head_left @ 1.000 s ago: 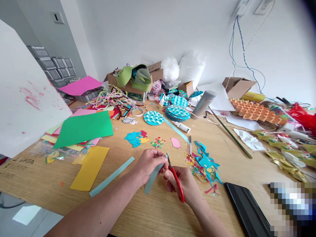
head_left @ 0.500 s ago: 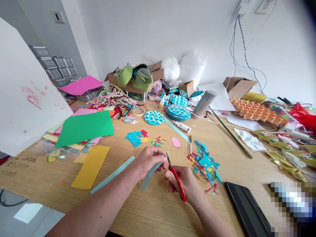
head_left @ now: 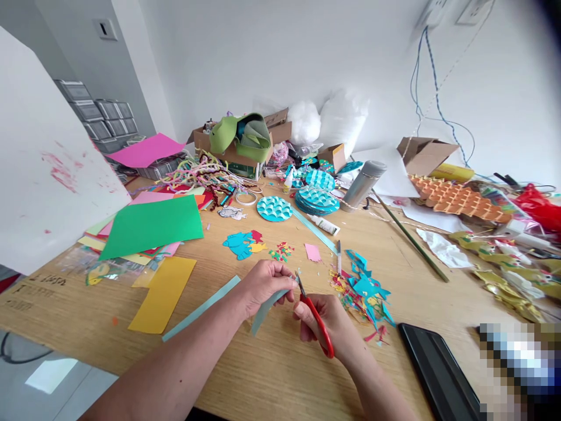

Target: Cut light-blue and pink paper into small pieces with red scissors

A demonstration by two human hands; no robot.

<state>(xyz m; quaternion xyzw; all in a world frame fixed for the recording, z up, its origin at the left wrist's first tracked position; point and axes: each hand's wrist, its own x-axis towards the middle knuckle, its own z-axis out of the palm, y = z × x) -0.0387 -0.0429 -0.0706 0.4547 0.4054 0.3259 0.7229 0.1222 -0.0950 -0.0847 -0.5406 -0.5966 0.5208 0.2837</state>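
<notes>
My left hand [head_left: 269, 286] pinches a light blue paper strip [head_left: 264, 313] near its upper end; the rest of the strip hangs down toward me. My right hand [head_left: 322, 320] is closed around red-handled scissors [head_left: 316, 318], whose blades point up and away, close to the strip's held end. Whether the blades touch the paper I cannot tell. Another light blue strip [head_left: 205, 304] lies on the table, partly under my left forearm. Beyond my hands are a blue fish cutout [head_left: 239, 245], a heap of tiny coloured paper bits [head_left: 281, 251] and a small pink paper piece [head_left: 312, 252].
Blue paper scraps [head_left: 368, 286] and a craft knife [head_left: 339, 257] lie to the right, near a black phone-like slab [head_left: 438, 371]. Green paper [head_left: 153, 228] and yellow paper [head_left: 164, 295] are at left. Scalloped blue discs [head_left: 274, 209], a glue tube [head_left: 324, 224] and a silver bottle [head_left: 363, 185] stand farther back.
My right hand and the scissors have shifted very slightly to the right. My left hand keeps its pinch on the strip, and the view has moved a little.
</notes>
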